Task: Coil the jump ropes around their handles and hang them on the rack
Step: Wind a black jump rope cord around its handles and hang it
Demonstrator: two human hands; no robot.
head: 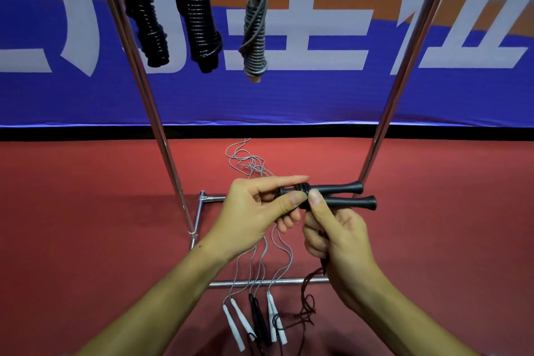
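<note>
The left hand [260,205] is pinching the paired black plastic handles [338,195] while the right hand [335,237] is gripping the dark rope [310,277], only a few turns wound. Three coiled jump ropes [196,11] are hanging on the chrome tube rack [161,136]; several loose ropes [254,315] are lying at its base rail.

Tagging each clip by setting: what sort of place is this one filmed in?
Probably an indoor sports hall or gym: red sports flooring, a large blue banner along the wall, and a metal rack hung with coiled jump ropes.
</note>
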